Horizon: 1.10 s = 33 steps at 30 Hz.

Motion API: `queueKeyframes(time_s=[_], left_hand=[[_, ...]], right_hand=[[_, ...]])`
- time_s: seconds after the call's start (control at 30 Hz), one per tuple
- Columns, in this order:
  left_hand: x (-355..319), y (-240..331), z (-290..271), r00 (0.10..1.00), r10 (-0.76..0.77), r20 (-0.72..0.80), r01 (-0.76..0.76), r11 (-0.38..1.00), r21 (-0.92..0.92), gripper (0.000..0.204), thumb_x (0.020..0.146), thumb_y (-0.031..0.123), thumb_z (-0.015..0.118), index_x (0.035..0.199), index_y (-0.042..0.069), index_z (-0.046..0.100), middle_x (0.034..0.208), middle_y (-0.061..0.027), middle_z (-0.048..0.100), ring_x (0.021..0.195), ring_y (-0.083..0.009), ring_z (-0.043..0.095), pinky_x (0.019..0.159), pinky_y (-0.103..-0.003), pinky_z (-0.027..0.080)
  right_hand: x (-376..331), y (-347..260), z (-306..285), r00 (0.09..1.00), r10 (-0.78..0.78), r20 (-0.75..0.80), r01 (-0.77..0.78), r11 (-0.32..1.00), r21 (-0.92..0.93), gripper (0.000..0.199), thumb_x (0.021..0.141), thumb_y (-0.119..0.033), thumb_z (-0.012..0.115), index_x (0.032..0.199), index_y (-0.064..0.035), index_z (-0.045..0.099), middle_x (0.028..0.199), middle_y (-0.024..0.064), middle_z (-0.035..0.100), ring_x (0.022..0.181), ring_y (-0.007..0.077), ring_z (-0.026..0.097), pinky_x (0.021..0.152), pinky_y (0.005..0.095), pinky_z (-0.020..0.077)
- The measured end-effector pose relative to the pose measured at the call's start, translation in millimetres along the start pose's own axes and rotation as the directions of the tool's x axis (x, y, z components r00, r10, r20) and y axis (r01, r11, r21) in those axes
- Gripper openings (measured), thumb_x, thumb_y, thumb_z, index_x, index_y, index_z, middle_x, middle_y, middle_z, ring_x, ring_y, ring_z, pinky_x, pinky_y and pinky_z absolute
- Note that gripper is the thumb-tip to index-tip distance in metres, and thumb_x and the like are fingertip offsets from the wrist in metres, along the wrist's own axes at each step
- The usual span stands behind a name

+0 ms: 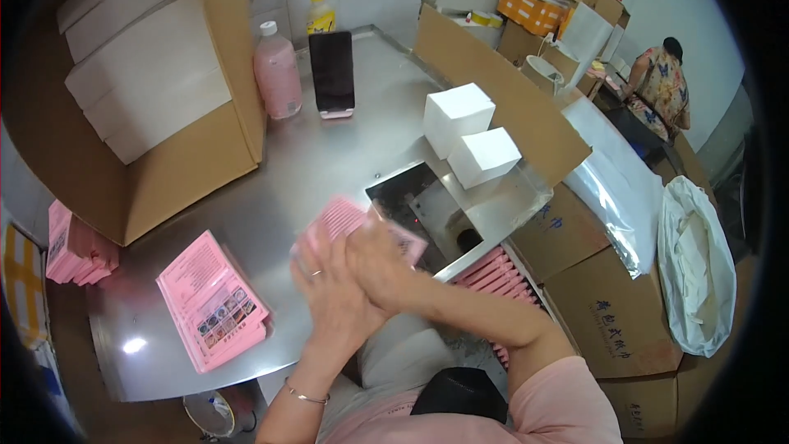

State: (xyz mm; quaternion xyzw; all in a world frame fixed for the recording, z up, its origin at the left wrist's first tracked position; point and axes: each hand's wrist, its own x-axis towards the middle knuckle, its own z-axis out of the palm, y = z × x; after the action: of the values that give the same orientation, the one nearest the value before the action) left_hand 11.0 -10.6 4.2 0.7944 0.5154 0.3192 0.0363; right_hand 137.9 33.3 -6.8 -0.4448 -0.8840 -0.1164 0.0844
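Note:
Both my hands meet over the steel table (271,189), pressing a pink flat carton (337,218) between them. My left hand (329,292) lies under and behind it, palm up toward the right. My right hand (380,256) closes over it from the right. The carton's upper edge sticks out past my fingers, blurred. A stack of flat pink cartons (212,300) lies on the table to the left of my hands.
A big open cardboard box (173,173) with white cartons stands at back left. A pink bottle (278,74), yellow bottle (320,13) and upright phone (332,72) are behind. Two white boxes (468,133) sit right, more pink cartons (76,248) far left. Another person (662,86) works at far right.

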Motion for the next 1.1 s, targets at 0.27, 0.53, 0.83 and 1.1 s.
queueKeyframes(time_s=[0.27, 0.53, 0.83, 1.1], left_hand=[[-12, -10, -11, 0.990, -0.117, 0.079, 0.094, 0.964, 0.250, 0.059, 0.073, 0.046, 0.073, 0.121, 0.012, 0.066, 0.123, -0.0188, 0.054, 0.112, -0.0395, 0.047, 0.093, -0.053, 0.034], [-3, -16, -14, 1.000, -0.006, 0.012, 0.002, 0.960, 0.280, 0.068, 0.070, 0.058, 0.076, 0.114, 0.009, 0.062, 0.124, -0.0194, 0.050, 0.104, -0.0369, 0.045, 0.085, -0.048, 0.034], [-15, 3, -16, 0.989, -0.022, 0.145, -0.022, 0.956, 0.292, 0.064, 0.076, 0.052, 0.072, 0.118, 0.005, 0.062, 0.120, -0.0192, 0.054, 0.106, -0.0347, 0.049, 0.081, -0.048, 0.039], [-7, -16, -33, 0.978, -0.059, 0.198, 0.072, 0.996, -0.056, 0.072, 0.067, 0.027, 0.080, 0.130, 0.003, 0.055, 0.109, -0.0224, 0.053, 0.102, -0.0406, 0.053, 0.084, -0.046, 0.047]], right_hand=[[-46, 127, -54, 0.750, 0.368, -0.550, -0.512, 0.849, -0.130, 0.041, 0.083, -0.013, 0.066, 0.120, 0.0045, 0.059, 0.100, 0.0177, 0.061, 0.096, 0.0364, 0.058, 0.085, 0.0461, 0.0446], [-64, 170, -31, 0.720, 0.542, -0.433, -0.584, 0.810, 0.042, 0.013, 0.086, -0.017, 0.068, 0.092, -0.0064, 0.072, 0.090, 0.0103, 0.057, 0.091, 0.0283, 0.056, 0.079, 0.0440, 0.0439], [-71, 162, -37, 0.682, 0.471, -0.559, -0.518, 0.851, 0.085, 0.035, 0.081, 0.002, 0.060, 0.115, -0.0010, 0.066, 0.107, 0.0167, 0.065, 0.104, 0.0368, 0.060, 0.088, 0.0455, 0.0473], [-69, -16, -19, 0.888, -0.137, -0.439, 0.238, 0.954, 0.184, 0.037, 0.081, -0.010, 0.060, 0.118, -0.0037, 0.063, 0.113, 0.0221, 0.062, 0.108, 0.0339, 0.063, 0.105, 0.0645, 0.0390]])
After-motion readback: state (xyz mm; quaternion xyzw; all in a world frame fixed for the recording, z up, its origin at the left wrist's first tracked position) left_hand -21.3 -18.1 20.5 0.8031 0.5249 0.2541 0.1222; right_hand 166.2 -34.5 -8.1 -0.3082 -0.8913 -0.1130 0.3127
